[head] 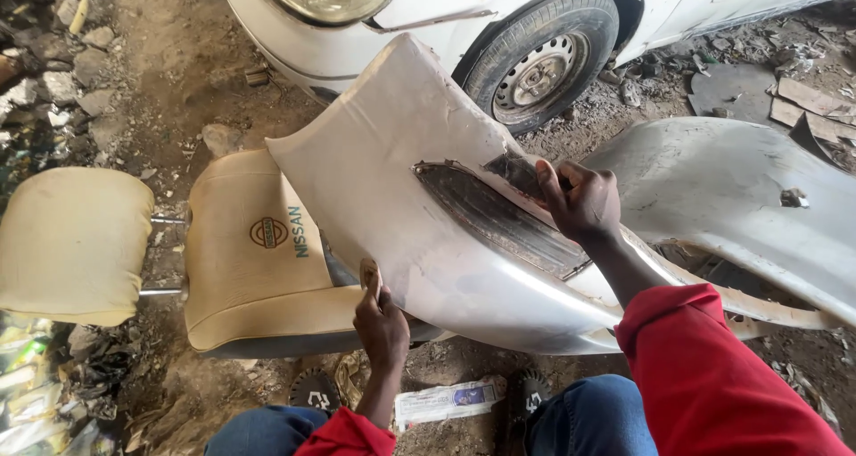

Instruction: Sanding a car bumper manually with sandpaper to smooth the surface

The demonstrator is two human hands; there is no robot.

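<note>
head view: a grey car bumper (401, 188) is propped on a tan car seat (259, 269), its long axis running from upper left to lower right.
hidden: the bumper's right end is covered by a red sleeve (713, 376).
left hand (382, 322): fingers closed on a small tan piece at the bumper's lower edge.
right hand (581, 202): fingers closed on dark sandpaper (515, 172) at the recessed slot (499, 220).
</note>
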